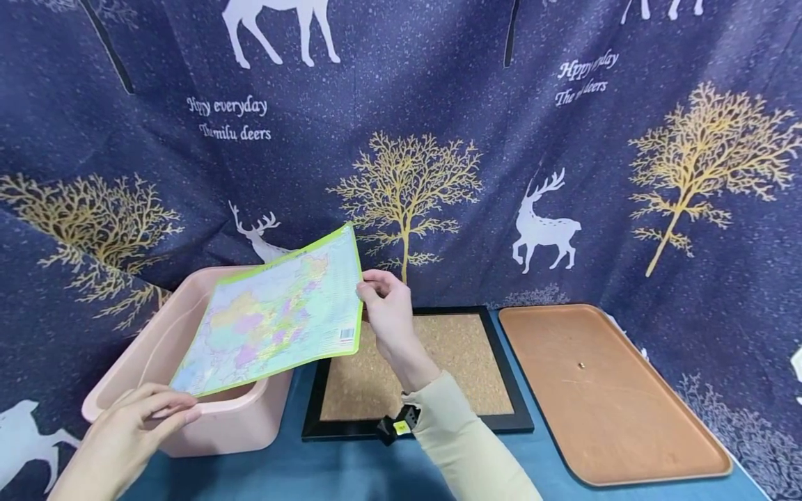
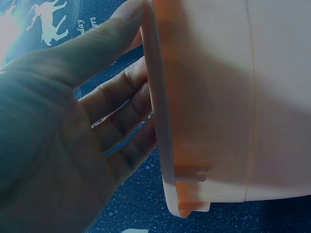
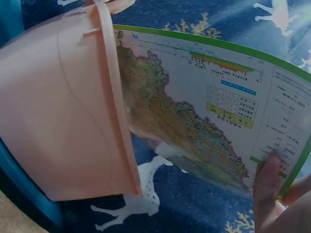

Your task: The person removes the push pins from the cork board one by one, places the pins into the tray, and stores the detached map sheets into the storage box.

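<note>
A thin map sheet [image 1: 269, 313] with a green border is held tilted over a pink plastic bin [image 1: 269, 417]. Its upper face carries a pastel-coloured map; the underside shows a terrain map [image 3: 170, 107] in the right wrist view. My right hand [image 1: 391, 313] pinches the sheet's right edge, thumb on the upper face. At the lower left corner of the sheet, my left hand [image 1: 134, 431] holds it between thumb and index finger, just over the bin's front rim. In the left wrist view its other fingers [image 2: 121, 121] lie beside the rim, and the sheet is hidden there.
Behind my right forearm lies a cork board [image 1: 457, 362] with a black frame. Farther right is a brown tray [image 1: 626, 417] with a tiny brass-coloured piece [image 1: 581, 365] on it. A dark blue cloth [image 1: 438, 90] with deer and trees hangs behind the blue-covered table [image 1: 282, 473].
</note>
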Demonstrator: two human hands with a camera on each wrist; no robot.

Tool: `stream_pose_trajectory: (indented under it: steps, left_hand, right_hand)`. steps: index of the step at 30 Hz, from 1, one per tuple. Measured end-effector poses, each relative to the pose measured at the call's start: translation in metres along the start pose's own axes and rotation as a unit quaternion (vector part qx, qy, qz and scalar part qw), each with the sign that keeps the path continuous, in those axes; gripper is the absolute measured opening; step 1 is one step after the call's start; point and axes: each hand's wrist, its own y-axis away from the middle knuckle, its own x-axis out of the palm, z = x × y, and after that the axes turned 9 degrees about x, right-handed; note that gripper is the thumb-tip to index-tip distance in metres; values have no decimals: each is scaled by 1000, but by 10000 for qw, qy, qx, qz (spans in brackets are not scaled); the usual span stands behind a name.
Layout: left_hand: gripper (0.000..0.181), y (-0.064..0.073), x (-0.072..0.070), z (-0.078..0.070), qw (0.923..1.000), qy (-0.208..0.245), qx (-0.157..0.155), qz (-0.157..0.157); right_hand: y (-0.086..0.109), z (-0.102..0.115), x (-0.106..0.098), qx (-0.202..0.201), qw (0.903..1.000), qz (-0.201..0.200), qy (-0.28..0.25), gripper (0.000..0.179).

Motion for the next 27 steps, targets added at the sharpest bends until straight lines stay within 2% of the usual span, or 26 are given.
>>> stream_pose_trajectory:
  steps: [5,10,13,16,21,27]
  left_hand:
    - [16,2,-1,2,10000,17,9,8]
    - [13,2,-2,1,9997,-87,-154,152]
    - [11,2,-3,0,9995,-111,-212,208]
    - [11,1,-3,0,9995,-106,-210,233]
    - [10,1,-2,0,9993,-53,-225,295]
    - [13,0,-2,-1,9999,12,-45,93]
  right_hand:
    - [-2,-6,18,-279,9985,-146,444,14]
    - [-2,-9,35,-540,9924,-257,1075,11]
    - [-2,-12,44,-587,9907,-263,1200,10]
    - [-2,-16,53,-766,9842,-405,1546,9]
    - [-1,-25,63,-1102,9675,-703,2167,11]
    - [-1,-35,71,-1163,9632,-767,2298,9]
